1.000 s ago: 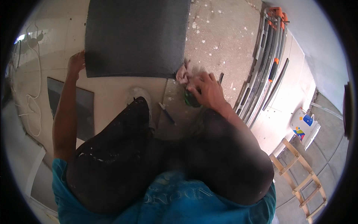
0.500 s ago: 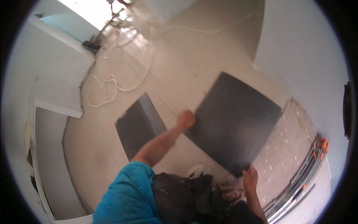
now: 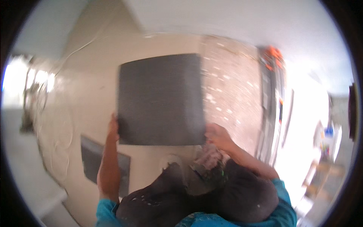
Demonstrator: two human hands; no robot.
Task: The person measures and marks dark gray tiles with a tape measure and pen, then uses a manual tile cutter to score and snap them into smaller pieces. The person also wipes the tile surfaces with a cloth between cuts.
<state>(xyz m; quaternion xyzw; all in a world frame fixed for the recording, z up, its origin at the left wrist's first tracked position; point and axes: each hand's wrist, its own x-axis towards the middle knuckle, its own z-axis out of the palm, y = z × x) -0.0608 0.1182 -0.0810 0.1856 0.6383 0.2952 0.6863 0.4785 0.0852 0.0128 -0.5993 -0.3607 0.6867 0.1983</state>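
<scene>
A large dark grey square tile [image 3: 160,100] is held out in front of me between both hands. My left hand [image 3: 114,126] grips its left edge near the lower corner, with the fingers partly behind it. On the opposite edge, my right hand [image 3: 216,134] is closed at the lower right corner. Below and to the left, a smaller dark tile [image 3: 90,160] lies on the beige floor, partly covered by my left forearm. What is directly beneath the large tile is hidden by it.
Rough, speckled bare floor [image 3: 230,102] runs along the right of the beige tiled floor [image 3: 90,98]. Beyond it lie long metal bars with an orange end [image 3: 273,56] beside the white wall. A pale hose [image 3: 81,47] trails at the upper left. My shoe [image 3: 174,160] is just below the tile.
My view has swung to the right and blurred. The large tile now appears squared up before me, gripped at its left and right edges. My left hand has shifted down its edge.
</scene>
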